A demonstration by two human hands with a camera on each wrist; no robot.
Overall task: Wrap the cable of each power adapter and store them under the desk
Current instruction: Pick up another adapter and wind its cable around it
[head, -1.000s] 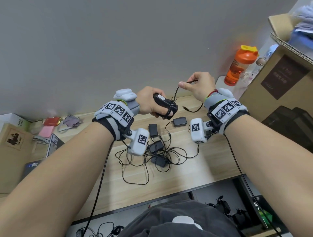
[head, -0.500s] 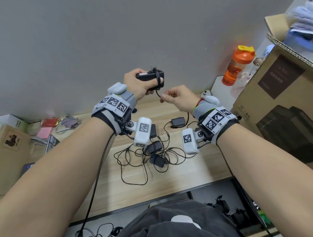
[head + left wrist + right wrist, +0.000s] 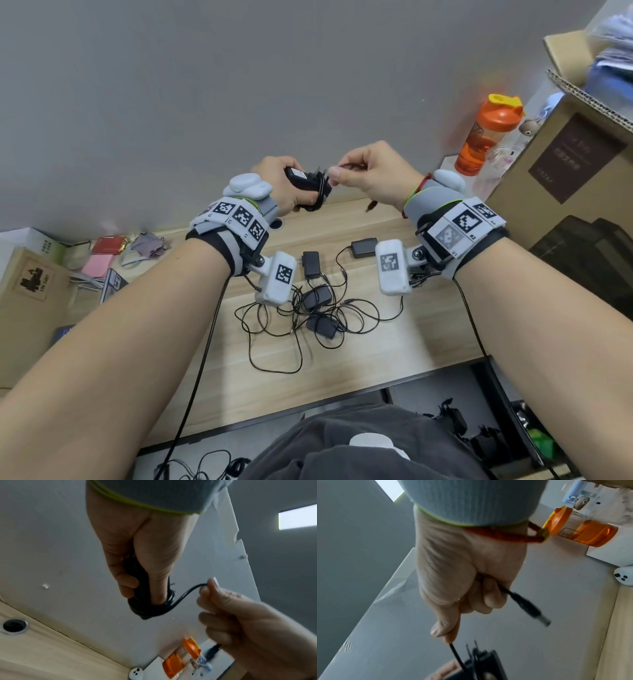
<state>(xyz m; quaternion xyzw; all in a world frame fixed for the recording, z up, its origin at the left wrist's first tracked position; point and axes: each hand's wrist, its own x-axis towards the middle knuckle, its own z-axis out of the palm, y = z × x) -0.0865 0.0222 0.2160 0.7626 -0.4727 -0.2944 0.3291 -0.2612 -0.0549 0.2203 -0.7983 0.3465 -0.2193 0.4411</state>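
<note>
My left hand (image 3: 284, 186) grips a black power adapter (image 3: 303, 180) raised above the desk, with several cable turns wound round its end (image 3: 154, 607). My right hand (image 3: 370, 174) pinches the free cable (image 3: 187, 593) just to the adapter's right; the barrel plug (image 3: 530, 609) sticks out below its curled fingers. On the wooden desk (image 3: 394, 346) lie more black adapters (image 3: 311, 265) (image 3: 364, 247) (image 3: 317, 297) (image 3: 322, 327) in a tangle of loose cables (image 3: 274, 329).
An orange bottle (image 3: 486, 135) stands at the back right beside a large cardboard box (image 3: 565, 171). Small boxes and packets (image 3: 30, 274) crowd the desk's left. A cable hole (image 3: 14, 626) sits near the wall. Below the desk edge is dark storage space (image 3: 479, 435).
Both hands have shifted slightly; the right hand rose and came close to the adapter's right end, and the free cable between hand and adapter is shorter.
</note>
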